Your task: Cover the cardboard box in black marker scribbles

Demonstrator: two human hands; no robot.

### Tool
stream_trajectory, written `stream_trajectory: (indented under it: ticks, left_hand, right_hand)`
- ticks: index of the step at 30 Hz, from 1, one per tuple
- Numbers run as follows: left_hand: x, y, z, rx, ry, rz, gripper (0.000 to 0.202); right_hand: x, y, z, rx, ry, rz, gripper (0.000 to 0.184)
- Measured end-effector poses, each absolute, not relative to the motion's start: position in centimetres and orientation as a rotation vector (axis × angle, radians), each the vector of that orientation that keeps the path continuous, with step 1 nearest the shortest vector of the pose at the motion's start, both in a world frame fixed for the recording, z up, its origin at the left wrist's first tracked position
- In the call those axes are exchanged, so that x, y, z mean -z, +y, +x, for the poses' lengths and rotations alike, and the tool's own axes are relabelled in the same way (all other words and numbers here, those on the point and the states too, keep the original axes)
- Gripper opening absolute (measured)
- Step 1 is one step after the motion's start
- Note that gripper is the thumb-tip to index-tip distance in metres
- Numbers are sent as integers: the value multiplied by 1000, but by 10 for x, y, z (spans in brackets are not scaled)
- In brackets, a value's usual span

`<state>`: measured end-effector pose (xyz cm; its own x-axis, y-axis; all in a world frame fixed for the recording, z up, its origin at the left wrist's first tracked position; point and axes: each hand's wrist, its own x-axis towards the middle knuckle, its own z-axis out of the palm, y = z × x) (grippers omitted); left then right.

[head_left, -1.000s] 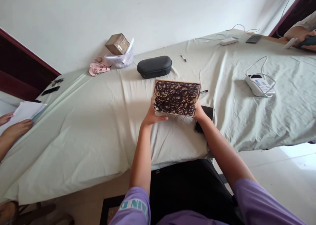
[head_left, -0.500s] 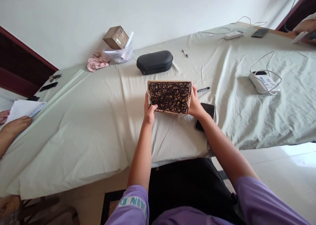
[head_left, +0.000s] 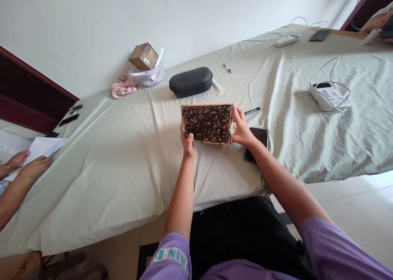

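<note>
The card (head_left: 207,123), brown board scribbled over in black loops, is held face up over the middle of the surface (head_left: 123,161), near its front edge; whether its lower edge touches the sheet cannot be told. The left hand (head_left: 188,143) pinches the card's lower left corner, thumb on the scribbled face. The right hand (head_left: 241,126) clasps the right edge, fingers curled up along the side.

Just beside the right wrist lies a dark phone (head_left: 258,141), flat on the sheet, and a pen (head_left: 252,111) rests just beyond the right fingertips. Behind the card sits a black case (head_left: 190,81), closed (oblong, rounded ends). Further left along the wall, a small box (head_left: 143,56) is tilted on a clear bag (head_left: 151,75), with a pink cloth (head_left: 123,87) next to it. Well apart to the right, a white device (head_left: 328,96) lies with its cable looped about it.

At the far left, another person's hands (head_left: 27,167) rest on the surface beside white paper (head_left: 46,145).
</note>
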<state>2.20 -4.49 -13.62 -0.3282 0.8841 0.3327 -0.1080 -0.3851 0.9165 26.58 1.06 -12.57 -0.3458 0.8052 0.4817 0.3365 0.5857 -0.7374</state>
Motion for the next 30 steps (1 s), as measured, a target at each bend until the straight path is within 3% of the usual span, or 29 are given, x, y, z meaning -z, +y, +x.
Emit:
stream_trajectory:
  ticks: [2,4,8,10,12,15,20,30]
  left_hand:
    - [146,-40,20,-1740,1042,1221,129]
    - [151,-35,17,-1680,981,1297,137]
    - [153,-25,9,-1542,1087,1303,131]
    - [154,-20,6,-1535,1131,1271,130]
    - [154,-16,4,-1547,1119,1290,130]
    - [155,-14,4,-1539,1103,1325,127]
    - [155,-14,4,-1518,1120,1313,126]
    - [156,-16,5,-1523,1090,1319,121]
  right_hand:
    - [125,9,265,-754,-1870,-879,155]
    - [124,6,264,-892,-1816,-838,142]
    - [125,8,270,-1152,-1837,-769,100]
    - [126,18,280,-1200,-1922,-786,88]
    - [127,33,294,-1110,-2021,-921,85]
    - [128,57,312,-701,-2122,-1348,79]
    - [132,71,316,-267,-2224,-1680,42]
    - [116,62,316,-344,-2153,-1828,49]
